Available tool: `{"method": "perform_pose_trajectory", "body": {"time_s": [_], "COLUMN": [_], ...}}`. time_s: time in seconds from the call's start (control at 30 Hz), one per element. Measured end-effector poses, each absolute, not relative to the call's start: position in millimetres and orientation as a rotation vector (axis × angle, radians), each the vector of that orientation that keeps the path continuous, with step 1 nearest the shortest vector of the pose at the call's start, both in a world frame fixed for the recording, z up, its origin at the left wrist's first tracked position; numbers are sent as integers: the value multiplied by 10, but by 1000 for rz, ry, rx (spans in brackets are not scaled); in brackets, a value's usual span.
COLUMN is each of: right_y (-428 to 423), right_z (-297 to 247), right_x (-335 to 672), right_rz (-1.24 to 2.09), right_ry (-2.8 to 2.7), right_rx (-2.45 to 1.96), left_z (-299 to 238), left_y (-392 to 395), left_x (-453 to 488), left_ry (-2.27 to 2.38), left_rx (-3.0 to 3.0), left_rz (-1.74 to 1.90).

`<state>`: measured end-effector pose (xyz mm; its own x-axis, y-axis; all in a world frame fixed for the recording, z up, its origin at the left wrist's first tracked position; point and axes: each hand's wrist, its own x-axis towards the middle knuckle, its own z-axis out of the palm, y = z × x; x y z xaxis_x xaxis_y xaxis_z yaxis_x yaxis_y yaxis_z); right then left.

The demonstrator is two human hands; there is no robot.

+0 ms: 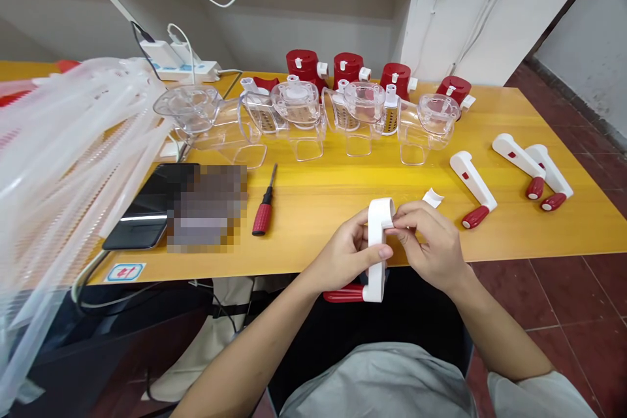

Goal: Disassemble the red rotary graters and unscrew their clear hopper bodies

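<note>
My left hand [345, 255] grips a white crank handle [378, 245] with a red knob [343, 294] at its lower end, holding it upright just in front of the table's near edge. My right hand [431, 245] pinches the handle's rounded top end with its fingertips. A small white cap piece [433, 197] lies on the yellow table [343, 183] just behind my right hand.
Three more white crank handles [474, 188] [520, 164] [551, 176] lie at the right. Several clear grater housings [360, 114] and red bases [349, 68] line the back. A red screwdriver [264, 206] and dark phone [147, 209] lie left. Clear plastic parts [59, 170] fill the left.
</note>
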<state>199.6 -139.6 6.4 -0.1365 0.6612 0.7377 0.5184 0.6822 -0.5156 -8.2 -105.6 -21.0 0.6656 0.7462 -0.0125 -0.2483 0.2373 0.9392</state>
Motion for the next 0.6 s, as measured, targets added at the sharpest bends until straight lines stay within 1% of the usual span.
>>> {"method": "perform_pose_trajectory", "body": {"time_s": [0.27, 0.43, 0.6], "right_y": [-1379, -1400, -1483], "right_z": [37, 25, 122], "right_x": [1984, 1984, 2243], "right_rz": [41, 5, -17], "right_ry": [-1804, -1795, -1609], "right_rx": [-884, -887, -980], "left_z": [-81, -96, -176], "left_y": [-1109, -1078, -1038], "left_x": [-58, -58, -131], "left_ry": [600, 643, 752], "left_rx": [1115, 1120, 886], "left_rz": [786, 851, 879]}}
